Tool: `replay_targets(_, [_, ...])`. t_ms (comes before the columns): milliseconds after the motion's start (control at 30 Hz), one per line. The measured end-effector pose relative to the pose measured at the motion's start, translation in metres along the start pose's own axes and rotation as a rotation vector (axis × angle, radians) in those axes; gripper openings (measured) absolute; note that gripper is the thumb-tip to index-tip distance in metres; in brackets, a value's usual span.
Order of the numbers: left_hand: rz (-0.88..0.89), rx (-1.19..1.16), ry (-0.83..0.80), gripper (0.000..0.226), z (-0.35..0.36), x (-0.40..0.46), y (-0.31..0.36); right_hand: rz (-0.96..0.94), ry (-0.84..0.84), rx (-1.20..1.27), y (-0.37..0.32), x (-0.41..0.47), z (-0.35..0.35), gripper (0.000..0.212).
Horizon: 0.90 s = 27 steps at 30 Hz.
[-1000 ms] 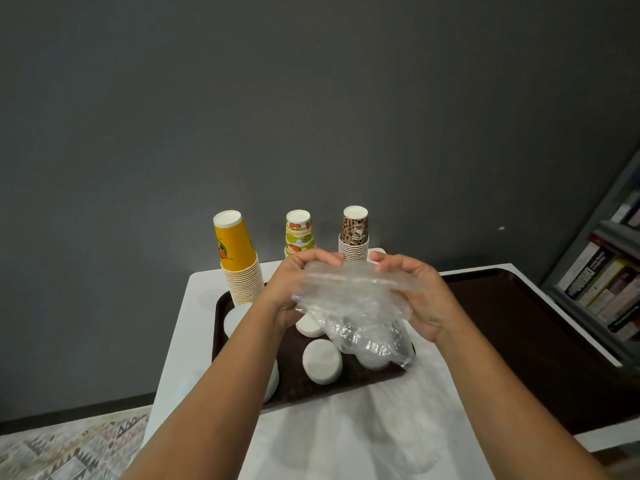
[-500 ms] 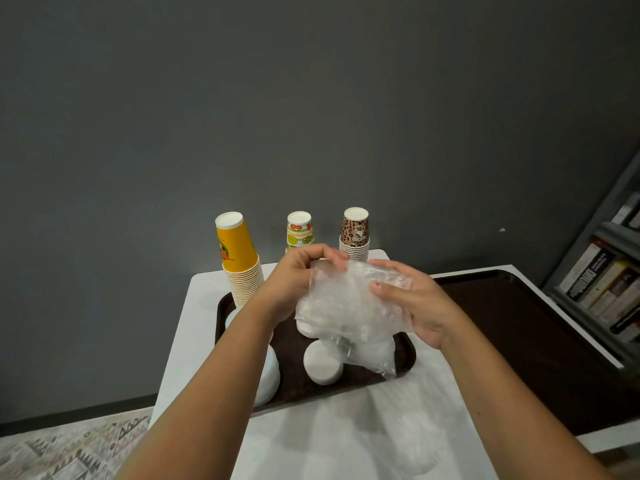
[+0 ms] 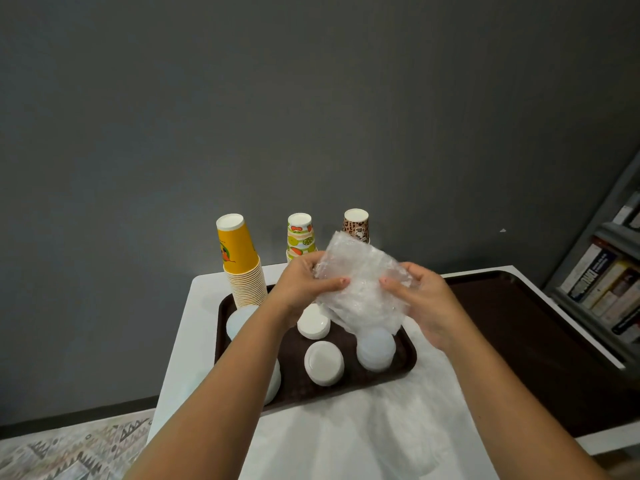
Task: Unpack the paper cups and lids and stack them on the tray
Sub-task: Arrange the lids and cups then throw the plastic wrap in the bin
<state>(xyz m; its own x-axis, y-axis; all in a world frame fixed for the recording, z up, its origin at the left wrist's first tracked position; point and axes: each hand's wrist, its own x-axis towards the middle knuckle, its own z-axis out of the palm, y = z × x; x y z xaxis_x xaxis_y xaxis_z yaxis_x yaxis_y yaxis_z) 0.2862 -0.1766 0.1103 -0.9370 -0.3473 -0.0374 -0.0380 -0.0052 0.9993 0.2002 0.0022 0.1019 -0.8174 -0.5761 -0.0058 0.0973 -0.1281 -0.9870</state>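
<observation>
Hovering above the brown tray (image 3: 227,308), a crumpled clear plastic bag (image 3: 360,289) is pinched at its two sides: the left hand (image 3: 304,285) holds the left edge in a narrow grip, the right hand (image 3: 420,296) the right edge likewise. The bag's long axis is tilted, upper end toward the wall, lower end drooping over a pale stack of lids (image 3: 375,348) directly beneath. Whether anything remains inside cannot be told. White lid stacks (image 3: 323,362) lie on the tray, with cup stacks (image 3: 242,268) behind. Both hands are equally near.
</observation>
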Motion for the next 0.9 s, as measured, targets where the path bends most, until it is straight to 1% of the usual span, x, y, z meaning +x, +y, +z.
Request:
replay_targets(67, [0.064, 0.222, -0.005, 0.033, -0.003, 0.000, 0.004, -0.001, -0.139, -0.184, -0.010, 0.001, -0.011, 0.026])
replay_targets(133, [0.109, 0.405, -0.069, 0.029, -0.002, -0.001, 0.011, 0.020, -0.241, -0.312, -0.018, 0.003, -0.017, 0.037])
replay_targets(167, [0.117, 0.419, -0.109, 0.028, -0.001, -0.001, 0.013, 0.035, -0.284, -0.363, -0.019, 0.004, -0.017, 0.038])
replay_targets(200, [0.122, 0.401, -0.138, 0.030, 0.000, -0.002, 0.015, 0.041, -0.304, -0.415, -0.018, 0.005, -0.016, 0.036])
replay_targets(267, [0.120, 0.256, -0.126, 0.042, 0.004, -0.001, 0.016, 0.023, -0.242, -0.475, -0.009, 0.007, -0.013, 0.025])
replay_targets(300, [0.104, 0.137, -0.073, 0.050, 0.007, 0.000, 0.017, 0.008, -0.185, -0.449, -0.005, 0.008, -0.012, 0.021])
replay_targets(367, [-0.007, -0.097, 0.065, 0.067, 0.008, 0.002, 0.015, -0.002, -0.064, -0.300, 0.000, 0.009, -0.010, 0.017])
replay_targets(400, [-0.082, -0.159, 0.096, 0.076, 0.007, 0.004, 0.013, -0.003, -0.015, -0.219, 0.001, 0.009, -0.009, 0.017])
replay_targets(433, [-0.143, -0.163, 0.090, 0.080, 0.008, 0.004, 0.011, -0.002, 0.019, -0.154, 0.002, 0.009, -0.008, 0.019])
replay_targets(467, [-0.180, -0.144, 0.060, 0.078, 0.010, 0.003, 0.008, -0.002, 0.040, -0.113, 0.003, 0.009, -0.007, 0.022])
replay_targets(533, [-0.188, -0.146, 0.000, 0.059, 0.017, 0.000, 0.005, 0.004, 0.041, -0.058, 0.005, 0.010, -0.003, 0.026])
replay_targets(600, [-0.155, -0.156, 0.010, 0.046, 0.022, 0.002, 0.001, 0.018, 0.010, -0.003, 0.005, 0.009, 0.001, 0.029])
replay_targets(667, [-0.125, -0.162, 0.046, 0.042, 0.021, 0.005, -0.003, 0.028, -0.025, 0.045, 0.005, 0.008, 0.002, 0.028])
replay_targets(733, [-0.092, -0.178, 0.050, 0.039, 0.020, 0.008, -0.006, 0.041, -0.045, 0.102, 0.005, 0.009, 0.000, 0.028])
replay_targets(833, [-0.018, -0.262, 0.022, 0.033, 0.021, 0.009, -0.005, 0.081, -0.031, 0.243, 0.005, 0.012, -0.003, 0.033])
replay_targets(900, [0.000, -0.299, 0.012, 0.031, 0.020, 0.011, -0.005, 0.104, -0.012, 0.316, 0.004, 0.012, -0.004, 0.032])
